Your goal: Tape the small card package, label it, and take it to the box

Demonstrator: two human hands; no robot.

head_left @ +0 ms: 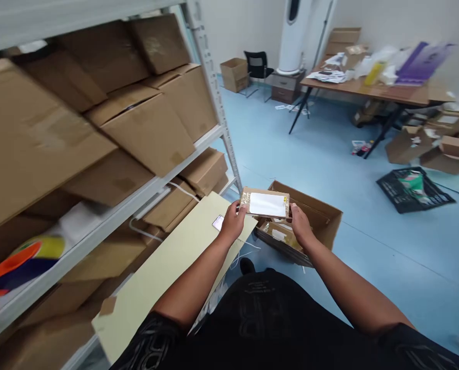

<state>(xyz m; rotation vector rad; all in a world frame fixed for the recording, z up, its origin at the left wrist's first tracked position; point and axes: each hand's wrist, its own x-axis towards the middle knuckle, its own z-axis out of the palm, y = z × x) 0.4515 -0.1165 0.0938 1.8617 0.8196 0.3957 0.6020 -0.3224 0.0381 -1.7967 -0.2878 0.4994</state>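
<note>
Between my two hands is a small flat cardboard box [268, 203] with a white label and clear tape. My left hand [233, 222] grips its left end, and my right hand [302, 225] grips the right end. The box is held over a large open carton [324, 218] on the floor, which has smaller labelled parcels [281, 234] inside. Close to my left hand, a phone [218, 222] lies on a long pale yellow board [168, 272]. White cords hang beside the board's end.
On the left, a metal shelf [210, 134] is stacked with cardboard boxes [148, 133]. A wooden table [387, 92] with papers and bags stands at the back right. Open cartons [408, 146] and a black bag [414, 189] lie on the blue floor, and a black chair [257, 64] is farther back.
</note>
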